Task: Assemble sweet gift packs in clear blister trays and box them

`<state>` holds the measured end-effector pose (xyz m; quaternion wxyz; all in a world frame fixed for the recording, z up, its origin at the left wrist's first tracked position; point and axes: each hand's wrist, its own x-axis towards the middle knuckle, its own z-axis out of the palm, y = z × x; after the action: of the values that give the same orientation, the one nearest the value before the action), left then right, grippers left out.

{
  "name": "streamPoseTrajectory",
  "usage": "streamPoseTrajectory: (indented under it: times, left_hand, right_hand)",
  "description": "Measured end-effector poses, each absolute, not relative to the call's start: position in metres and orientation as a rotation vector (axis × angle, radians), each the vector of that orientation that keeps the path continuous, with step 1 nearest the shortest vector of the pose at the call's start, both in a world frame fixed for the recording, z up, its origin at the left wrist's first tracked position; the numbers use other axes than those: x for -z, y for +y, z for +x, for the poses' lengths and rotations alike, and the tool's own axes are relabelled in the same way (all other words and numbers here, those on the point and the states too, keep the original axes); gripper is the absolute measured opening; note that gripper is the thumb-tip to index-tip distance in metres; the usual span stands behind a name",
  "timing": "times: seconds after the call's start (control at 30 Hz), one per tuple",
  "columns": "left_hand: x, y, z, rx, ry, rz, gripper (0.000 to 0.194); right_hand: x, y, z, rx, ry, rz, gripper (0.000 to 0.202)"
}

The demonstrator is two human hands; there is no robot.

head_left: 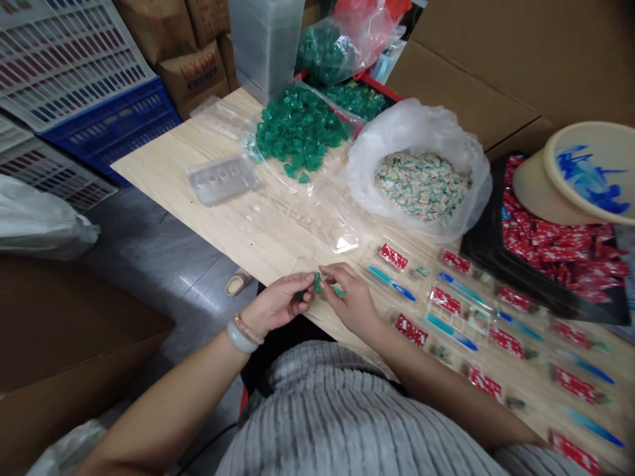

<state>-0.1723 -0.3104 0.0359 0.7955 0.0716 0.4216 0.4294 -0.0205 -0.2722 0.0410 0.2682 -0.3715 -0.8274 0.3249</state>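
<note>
Near the table's front edge, my left hand [282, 304] pinches a small translucent green plastic piece [316, 282] between thumb and fingertips. My right hand [351, 299] meets it there, its thumb and index fingertip closed on the same piece from the other side. Under the right hand's fingers lies another bit of green plastic [338, 291], partly hidden. Just right of my right hand are clear plastic trays holding red-and-white packets [393, 256], blue-and-turquoise pen-shaped items [391, 283] and small pieces. What exactly the green piece is I cannot make out.
A heap of green pieces [297, 125] lies on clear plastic at the back. Beside it stands a white bag of small striped pieces [421, 185]. Stacked clear trays [223, 180] sit left; a cream bucket [536, 178] and red packets [555, 244] stand right.
</note>
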Motion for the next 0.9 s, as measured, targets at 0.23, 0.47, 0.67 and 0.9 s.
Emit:
streamPoseTrajectory:
  times: [0.23,0.47,0.67,0.9]
  left_hand:
    - [-0.035,-0.31,-0.171,-0.893,0.919,0.157,0.02]
    - [-0.032,-0.3,-0.195,-1.138,1.125,0.327,0.009]
    - [-0.013,-0.302,-0.2,-1.06,1.356,0.566,0.025]
    - [-0.005,-0.304,-0.2,-1.038,1.539,0.883,0.029]
  right_hand:
    - [-0.051,-0.268,-0.023,-0.86,-2.397,-0.942,0.015]
    - [-0.033,-0.265,-0.019,-0.657,-2.536,-1.231,0.017]
    - [-0.023,-0.271,-0.04,-0.334,-2.848,-1.361,0.019]
    - [-0.011,-0.27,-0.047,-0.212,-2.871,-1.3,0.022]
